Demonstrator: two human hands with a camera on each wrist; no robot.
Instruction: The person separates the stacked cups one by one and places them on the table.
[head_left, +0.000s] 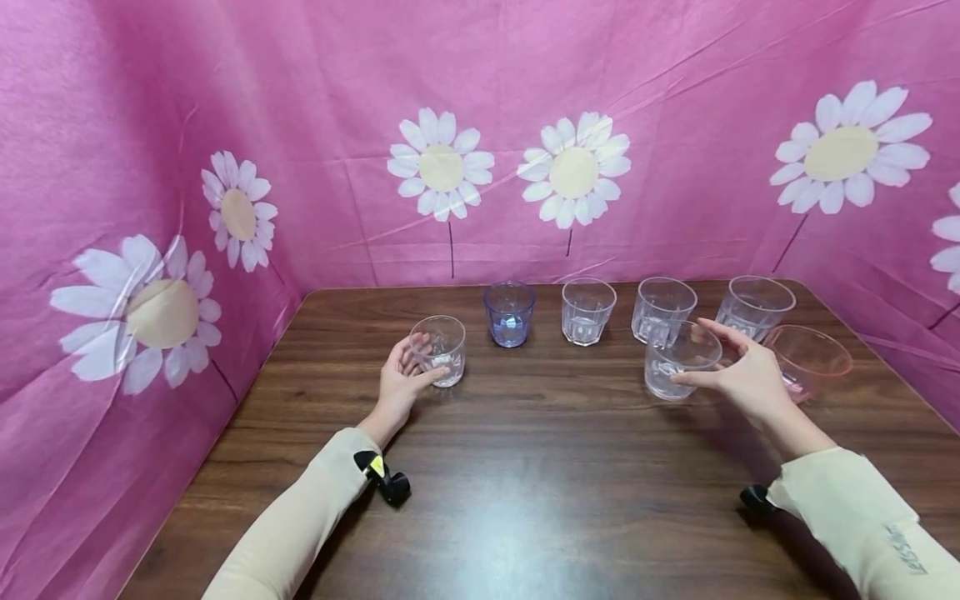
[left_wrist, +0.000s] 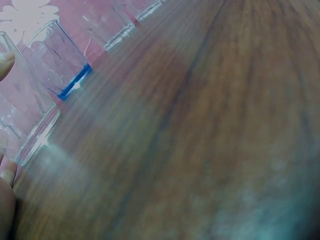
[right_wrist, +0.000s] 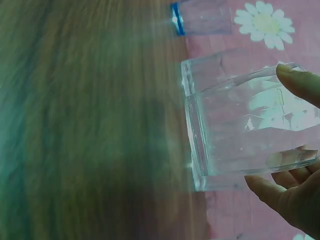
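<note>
My left hand (head_left: 397, 387) grips a clear glass (head_left: 448, 360) from its left side, thumb across the front; it stands upright at the left of the row. Toward the right, my right hand (head_left: 750, 375) holds another clear glass (head_left: 663, 379) between thumb and fingers, slightly tilted. In the right wrist view this held glass (right_wrist: 225, 135) overlaps a further clear one behind it. A blue glass (head_left: 510, 315) stands to the right of the left hand's glass, and its blue base (left_wrist: 75, 82) shows in the left wrist view. Behind my right wrist is a red-rimmed glass (head_left: 817, 367), partly covered.
Along the back of the wooden table (head_left: 525, 467) stand more clear glasses: one (head_left: 588, 312) right of the blue glass, another (head_left: 663, 304) behind the right hand's glass, and one (head_left: 759, 300) near the back right corner. Pink flowered cloth (head_left: 510, 67) hangs around the table.
</note>
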